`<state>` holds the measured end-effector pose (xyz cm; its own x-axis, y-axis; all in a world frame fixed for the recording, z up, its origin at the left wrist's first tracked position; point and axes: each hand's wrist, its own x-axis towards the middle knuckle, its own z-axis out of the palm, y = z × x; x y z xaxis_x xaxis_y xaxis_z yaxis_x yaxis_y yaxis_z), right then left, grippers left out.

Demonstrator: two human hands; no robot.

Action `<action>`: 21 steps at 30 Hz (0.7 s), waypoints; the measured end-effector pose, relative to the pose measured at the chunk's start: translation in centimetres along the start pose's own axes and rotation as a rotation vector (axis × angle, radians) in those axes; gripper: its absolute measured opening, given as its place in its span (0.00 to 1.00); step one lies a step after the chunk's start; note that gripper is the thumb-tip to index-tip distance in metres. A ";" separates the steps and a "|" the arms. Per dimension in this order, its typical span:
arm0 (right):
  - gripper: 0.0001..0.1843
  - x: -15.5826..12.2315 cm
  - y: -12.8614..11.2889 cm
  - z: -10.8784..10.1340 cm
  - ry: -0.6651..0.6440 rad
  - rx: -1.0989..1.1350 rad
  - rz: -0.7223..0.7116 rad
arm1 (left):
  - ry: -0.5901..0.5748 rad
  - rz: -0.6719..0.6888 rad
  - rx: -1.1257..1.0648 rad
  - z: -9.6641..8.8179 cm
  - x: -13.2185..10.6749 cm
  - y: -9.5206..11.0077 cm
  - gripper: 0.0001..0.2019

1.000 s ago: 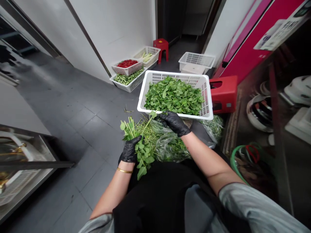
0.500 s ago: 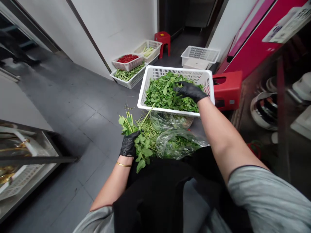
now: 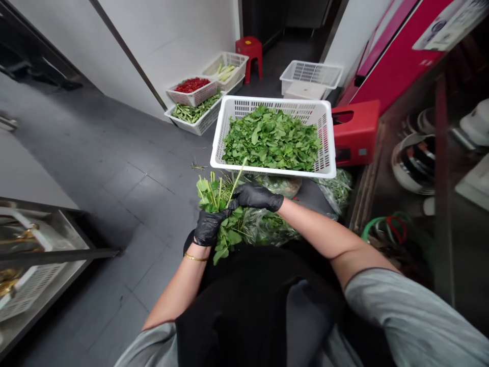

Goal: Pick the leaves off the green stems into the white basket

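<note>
My left hand (image 3: 208,227), in a black glove, is closed round a bunch of leafy green stalks (image 3: 217,209) held above my lap. My right hand (image 3: 255,196), also gloved, pinches a stalk at the top of that bunch. Just beyond them a white slotted basket (image 3: 329,148) is heaped with plucked green leaves (image 3: 271,140). Under my hands lie clear plastic bags of greens (image 3: 275,224) and a pile of bare stems.
White baskets of red chillies (image 3: 191,86), green beans (image 3: 189,113) and pale stalks stand by the wall. An empty white basket (image 3: 311,76) and two red stools (image 3: 355,132) are behind. A steel shelf (image 3: 42,255) is at left, stacked bowls (image 3: 414,163) at right.
My right hand came back from the leaf basket, where it had reached half a second ago, to the bunch in my left hand and took hold of a stalk.
</note>
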<state>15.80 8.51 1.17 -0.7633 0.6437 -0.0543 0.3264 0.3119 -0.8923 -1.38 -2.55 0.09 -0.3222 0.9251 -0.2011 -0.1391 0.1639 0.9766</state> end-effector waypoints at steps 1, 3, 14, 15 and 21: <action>0.07 0.0 0.2 -1.1 0.058 -0.104 -0.028 | -0.024 -0.046 -0.053 0.1 -0.3 0.4 0.19; 0.09 -0.3 0.4 -3.2 0.265 -0.239 0.001 | -0.062 -0.204 -0.197 0.1 -0.8 1.2 0.19; 0.27 -1.0 -0.1 2.5 -0.064 0.393 -0.013 | 0.021 -0.258 -0.403 0.5 -0.6 -0.8 0.17; 0.27 -0.9 0.1 2.9 -0.085 0.406 -0.010 | 0.029 -0.226 -0.376 0.4 -0.6 -1.2 0.17; 0.26 -1.6 0.6 5.2 0.043 0.501 0.052 | 0.019 -0.148 -0.189 -0.6 0.9 -2.9 0.14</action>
<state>14.37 4.03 -1.59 -0.7262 0.6810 -0.0948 0.0473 -0.0881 -0.9950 -1.82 -2.43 -3.00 -0.3024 0.8890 -0.3437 -0.3578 0.2284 0.9054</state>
